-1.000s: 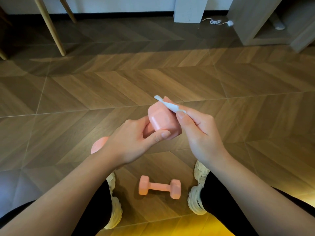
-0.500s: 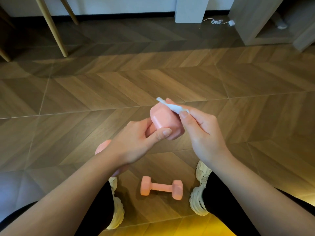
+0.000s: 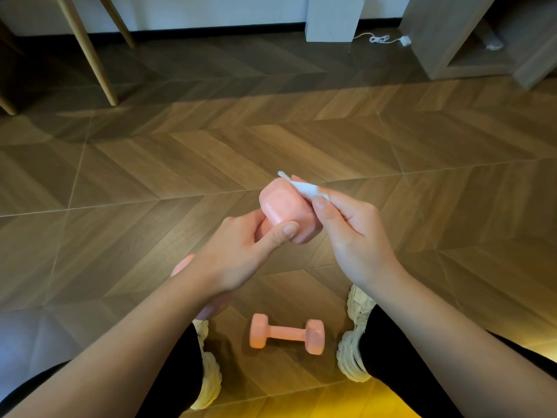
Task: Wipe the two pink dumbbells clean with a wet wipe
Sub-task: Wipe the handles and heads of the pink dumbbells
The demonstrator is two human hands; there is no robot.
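Holding the first pink dumbbell [image 3: 286,212] up off the floor [image 3: 301,140] with the left hand [image 3: 241,251], curled round the handle, thumb laid against the upper head. Pinching a folded white wet wipe [image 3: 304,187] between thumb and fingers of the right hand [image 3: 352,233], pressed to the far top edge of that head. Hiding the lower head partly behind the left wrist. Lying on its side on the herringbone wood below, the second pink dumbbell [image 3: 286,333], between two cream chunky-soled shoes [image 3: 355,327], touching neither. Farther back: slanted wooden furniture legs [image 3: 90,55] at left, white box [image 3: 331,18] by the wall, white cable [image 3: 379,39] beside it.
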